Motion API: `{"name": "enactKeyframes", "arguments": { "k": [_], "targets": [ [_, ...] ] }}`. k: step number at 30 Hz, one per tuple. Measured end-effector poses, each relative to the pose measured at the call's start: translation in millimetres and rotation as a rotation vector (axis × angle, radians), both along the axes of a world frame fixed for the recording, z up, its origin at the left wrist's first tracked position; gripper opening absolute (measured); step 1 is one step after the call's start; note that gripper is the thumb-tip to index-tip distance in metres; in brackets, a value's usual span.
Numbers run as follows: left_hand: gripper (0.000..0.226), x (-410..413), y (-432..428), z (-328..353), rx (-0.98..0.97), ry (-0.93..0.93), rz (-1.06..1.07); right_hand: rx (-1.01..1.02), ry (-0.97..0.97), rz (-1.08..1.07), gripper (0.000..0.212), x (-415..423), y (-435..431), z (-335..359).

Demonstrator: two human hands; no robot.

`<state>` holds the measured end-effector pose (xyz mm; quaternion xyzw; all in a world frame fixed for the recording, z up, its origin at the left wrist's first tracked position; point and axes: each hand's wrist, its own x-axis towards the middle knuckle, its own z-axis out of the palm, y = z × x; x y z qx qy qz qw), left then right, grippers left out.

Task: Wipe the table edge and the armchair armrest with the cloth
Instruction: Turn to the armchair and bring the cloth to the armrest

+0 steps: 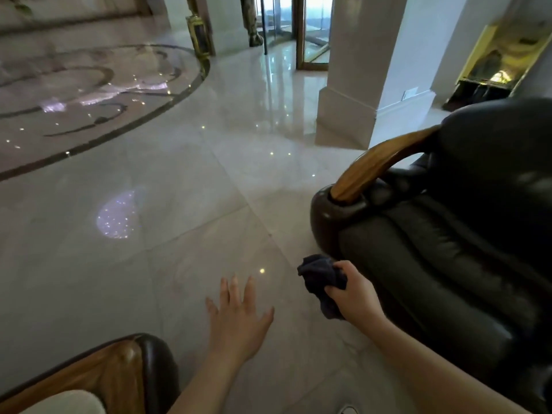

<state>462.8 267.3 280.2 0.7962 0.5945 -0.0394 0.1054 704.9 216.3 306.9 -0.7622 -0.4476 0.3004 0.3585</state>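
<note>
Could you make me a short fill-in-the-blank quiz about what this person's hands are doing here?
1. The dark cloth is held in the ____ hand.
2. The left hand is open and holds ____.
3. The armchair has a curved armrest made of ____.
4. The right hand is beside the armchair's ____ edge.

Missing words: right; nothing; wood; front
</note>
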Motion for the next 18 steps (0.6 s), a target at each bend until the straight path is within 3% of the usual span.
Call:
{"name": "enactKeyframes", "arguments": {
  "k": [8, 18],
  "targets": [
    [0.087, 121.9, 56.6, -4.2, -0.001, 0.038, -0.049, -0.027, 0.033, -0.101, 0.04, 118.9, 39.9, -1.2],
    [0.085, 217.7, 121.4, -18.9, -0.02, 0.042, -0.147, -0.041, 0.065, -0.211, 0.037, 203.1, 89.9, -16.8]
  ]
}}
